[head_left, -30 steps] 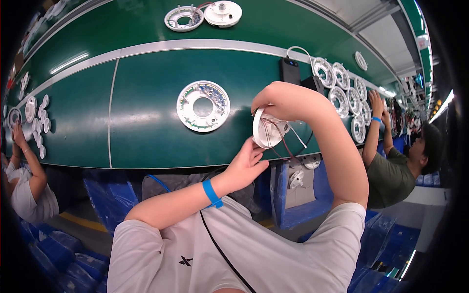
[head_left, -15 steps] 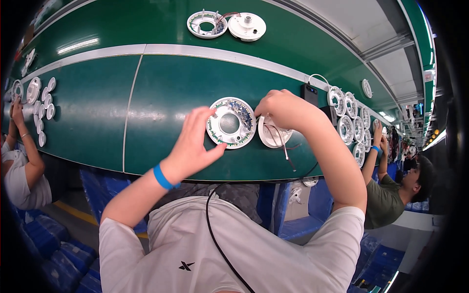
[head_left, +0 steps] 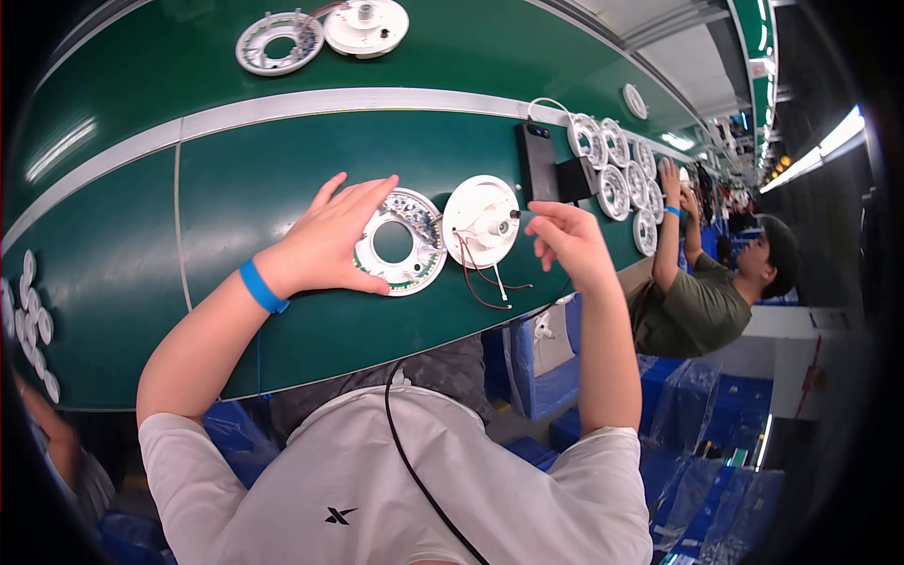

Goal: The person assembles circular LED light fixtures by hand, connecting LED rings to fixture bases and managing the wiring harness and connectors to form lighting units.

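My left hand (head_left: 325, 237) spans a white ring-shaped housing (head_left: 433, 268), its thumb at the near edge and its fingers over the far edge. Inside the ring are a circuit board with green edges and a round central hole. Just right of the ring, a white round cover (head_left: 478, 202) lies with its raised centre post facing up. Thin brown and white wires (head_left: 496, 287) trail from the cover toward me. My right hand (head_left: 570, 245) is raised beside the cover's right edge, fingers loosely bent and apart, with nothing seen in them.
A black box-shaped device (head_left: 538, 162) with a white cable stands behind my right hand. Several white rings (head_left: 614, 191) are grouped farther right, near a co-worker (head_left: 702, 297). Another ring (head_left: 250, 47) and wired cover (head_left: 377, 28) sit beyond the metal rail. Small white parts (head_left: 33, 320) lie far left.
My right hand has let go of the cover and drawn back to its right. The cover now lies with its post side visible. The whole view has swung right; my left hand stays at the ring.
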Available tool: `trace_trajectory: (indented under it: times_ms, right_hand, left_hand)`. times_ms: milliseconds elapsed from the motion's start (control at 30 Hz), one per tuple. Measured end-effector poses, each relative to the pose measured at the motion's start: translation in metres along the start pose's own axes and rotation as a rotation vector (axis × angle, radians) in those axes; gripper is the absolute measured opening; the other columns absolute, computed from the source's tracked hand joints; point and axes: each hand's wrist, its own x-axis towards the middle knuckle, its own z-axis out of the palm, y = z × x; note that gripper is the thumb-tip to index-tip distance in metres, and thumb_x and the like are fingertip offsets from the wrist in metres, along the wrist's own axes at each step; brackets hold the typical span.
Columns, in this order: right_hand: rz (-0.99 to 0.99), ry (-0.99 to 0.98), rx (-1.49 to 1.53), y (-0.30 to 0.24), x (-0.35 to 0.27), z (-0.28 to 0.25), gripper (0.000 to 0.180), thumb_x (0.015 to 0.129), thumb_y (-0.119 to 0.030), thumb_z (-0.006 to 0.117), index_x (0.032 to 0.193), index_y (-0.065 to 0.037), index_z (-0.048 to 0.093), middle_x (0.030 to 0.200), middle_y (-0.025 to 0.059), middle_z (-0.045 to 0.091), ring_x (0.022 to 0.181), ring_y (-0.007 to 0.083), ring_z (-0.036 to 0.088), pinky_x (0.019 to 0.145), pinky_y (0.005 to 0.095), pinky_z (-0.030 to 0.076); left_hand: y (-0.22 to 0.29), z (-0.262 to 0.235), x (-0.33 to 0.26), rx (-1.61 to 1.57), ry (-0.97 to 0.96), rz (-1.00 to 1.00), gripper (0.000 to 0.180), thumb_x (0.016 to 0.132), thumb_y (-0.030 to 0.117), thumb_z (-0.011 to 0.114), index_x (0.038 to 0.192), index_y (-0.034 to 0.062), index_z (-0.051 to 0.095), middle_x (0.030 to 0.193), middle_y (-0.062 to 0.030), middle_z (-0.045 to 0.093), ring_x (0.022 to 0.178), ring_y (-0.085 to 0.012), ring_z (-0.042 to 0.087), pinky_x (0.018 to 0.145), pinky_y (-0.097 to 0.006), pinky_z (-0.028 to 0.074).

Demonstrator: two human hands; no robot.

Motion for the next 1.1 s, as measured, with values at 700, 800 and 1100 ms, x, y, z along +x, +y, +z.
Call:
trace_trajectory:
  times_ms: [700, 800, 1100]
  right_hand:
    - [-0.484, 0.188, -0.717, -0.039, 0.05, 0.071, 0.021, 0.092, -0.01, 0.073, 0.109, 0.001, 0.076, 0.087, 0.0042, 0.068, 0.072, 0.01, 0.055, 0.063, 0.0264, 0.046]
    - [-0.597, 0.24, -0.728, -0.042, 0.048, 0.072, 0.023, 0.091, -0.01, 0.074, 0.112, 0.0, 0.074, 0.095, 0.0048, 0.07, 0.077, 0.0108, 0.058, 0.065, 0.0268, 0.048]
    - [-0.593, 0.213, -0.604, -0.014, 0.058, 0.069, 0.023, 0.092, -0.018, 0.073, 0.103, 0.002, 0.076, 0.094, 0.0131, 0.077, 0.084, 0.021, 0.071, 0.077, 0.0344, 0.054]
  left_hand:
    - [-0.028, -0.005, -0.01, -0.121, -0.023, 0.179, 0.116, 0.069, 0.042, 0.089, 0.159, 0.0025, 0.029, 0.156, -0.0188, 0.042, 0.144, -0.0348, 0.042, 0.125, -0.053, 0.024]
    - [-0.029, -0.004, -0.009, -0.133, 0.006, 0.167, 0.111, 0.07, 0.038, 0.089, 0.158, 0.0024, 0.03, 0.155, -0.0179, 0.042, 0.144, -0.0378, 0.042, 0.125, -0.051, 0.026]
    - [-0.026, -0.005, -0.007, -0.115, 0.016, 0.1, 0.1, 0.072, 0.026, 0.086, 0.156, 0.0062, 0.037, 0.152, -0.0161, 0.045, 0.141, -0.0388, 0.043, 0.125, -0.051, 0.027]
